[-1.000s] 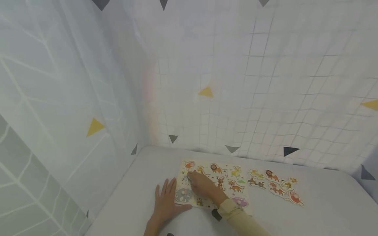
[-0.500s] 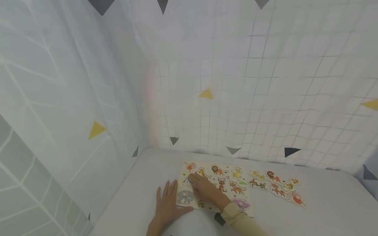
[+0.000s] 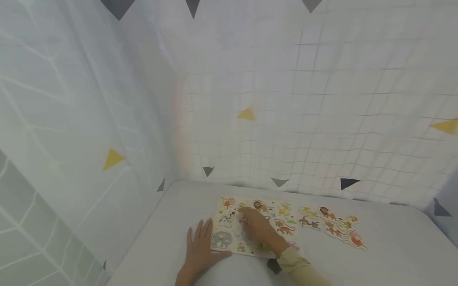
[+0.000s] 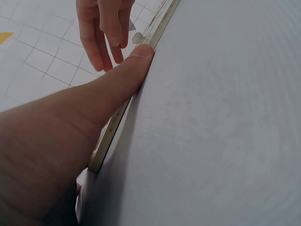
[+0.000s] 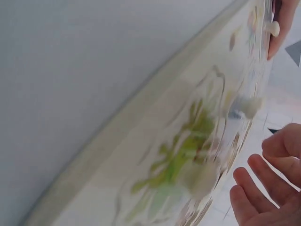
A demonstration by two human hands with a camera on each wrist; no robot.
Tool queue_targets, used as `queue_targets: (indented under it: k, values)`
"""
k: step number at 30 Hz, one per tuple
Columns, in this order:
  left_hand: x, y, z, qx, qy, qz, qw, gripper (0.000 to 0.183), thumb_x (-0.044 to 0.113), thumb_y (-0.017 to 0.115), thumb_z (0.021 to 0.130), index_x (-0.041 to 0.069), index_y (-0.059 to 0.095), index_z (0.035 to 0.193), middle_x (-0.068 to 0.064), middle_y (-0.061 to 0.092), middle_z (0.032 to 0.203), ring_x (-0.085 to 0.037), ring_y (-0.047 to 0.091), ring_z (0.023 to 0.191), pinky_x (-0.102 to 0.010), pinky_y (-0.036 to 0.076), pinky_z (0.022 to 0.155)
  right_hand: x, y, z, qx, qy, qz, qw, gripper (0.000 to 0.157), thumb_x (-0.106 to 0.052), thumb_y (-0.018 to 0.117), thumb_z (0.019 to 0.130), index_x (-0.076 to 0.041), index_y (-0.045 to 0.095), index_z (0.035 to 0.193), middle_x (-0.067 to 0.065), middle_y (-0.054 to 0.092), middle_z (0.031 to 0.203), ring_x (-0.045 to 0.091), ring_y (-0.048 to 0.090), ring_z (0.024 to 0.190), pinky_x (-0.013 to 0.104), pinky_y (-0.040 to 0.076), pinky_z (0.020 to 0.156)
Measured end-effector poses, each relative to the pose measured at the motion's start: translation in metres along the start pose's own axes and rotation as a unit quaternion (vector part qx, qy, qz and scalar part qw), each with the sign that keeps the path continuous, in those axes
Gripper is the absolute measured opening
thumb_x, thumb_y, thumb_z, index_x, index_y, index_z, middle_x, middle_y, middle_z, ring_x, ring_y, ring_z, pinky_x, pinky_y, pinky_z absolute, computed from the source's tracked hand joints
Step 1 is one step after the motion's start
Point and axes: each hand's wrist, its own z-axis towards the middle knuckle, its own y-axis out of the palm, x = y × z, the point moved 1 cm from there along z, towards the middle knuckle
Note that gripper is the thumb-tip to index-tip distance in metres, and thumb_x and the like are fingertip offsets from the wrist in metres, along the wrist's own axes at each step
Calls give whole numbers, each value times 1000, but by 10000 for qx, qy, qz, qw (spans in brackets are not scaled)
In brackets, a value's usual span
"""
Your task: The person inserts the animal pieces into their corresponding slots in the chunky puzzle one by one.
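Note:
An animal knob puzzle board (image 3: 245, 199) lies on the table. My left hand (image 3: 200, 248) rests flat beside its left edge, fingers spread, with the thumb along the front edge. Over the board's middle hovers my right hand (image 3: 258, 226), fingers loosely bent, holding nothing; it hides part of the board. The zebra piece (image 3: 227, 219) lies just left of the right fingertips, above the elephant piece (image 3: 222, 239) with its pale knob. In the right wrist view a green piece (image 5: 200, 127) with a knob is near the right hand.
Right of the board lie several loose animal pieces, among them a lion (image 3: 328, 213), a giraffe (image 3: 348, 223) and a red-orange monkey (image 3: 356, 240). The table (image 3: 390, 246) is pale. White patterned fabric walls (image 3: 250, 139) rise behind it and on the left.
My right hand has come off the zebra piece and moved right, so the zebra is now uncovered. The left hand stays beside the board.

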Motion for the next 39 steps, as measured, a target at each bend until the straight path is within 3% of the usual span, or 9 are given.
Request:
queue_targets:
  k: [15,21,29,33,39]
  values:
    - [0,-1,0,-125,-61,-92,9999,127,83,73,67,5,33,159,-14,36,167,-42,25,157,-73,8,127,31,-19,-14,920,368,-752,9922,30,2,66,92,-7,69,120,12,70,127,31,65,119,49,59,99]
    - [-4,2,1,-102,-108,69,9999,129,87,70,67,8,32,160,-11,34,168,-39,24,158,-71,8,128,56,-31,-23,1494,333,-1341,9791,30,4,71,84,-8,72,112,9,75,109,28,67,102,44,62,87]
    - [-5,-4,1,-93,-136,-67,9998,127,84,73,67,6,34,159,-13,36,167,-41,25,158,-72,8,127,81,-46,-37,1968,287,-1799,9634,26,2,76,78,-5,71,103,11,74,100,29,64,90,44,60,77]
    - [-4,-3,0,-125,-113,-49,9998,127,85,72,68,6,33,160,-12,36,168,-40,25,158,-72,8,128,94,-53,-47,1994,332,-2028,9581,22,3,75,78,-4,70,98,12,71,93,30,62,85,45,58,73]
    - [-4,-4,-1,13,-50,15,10000,127,84,72,67,6,35,159,-12,37,167,-41,27,157,-72,10,127,111,-67,-59,1751,733,-2392,9522,14,-3,77,83,-6,65,89,10,63,86,27,57,80,45,53,69]
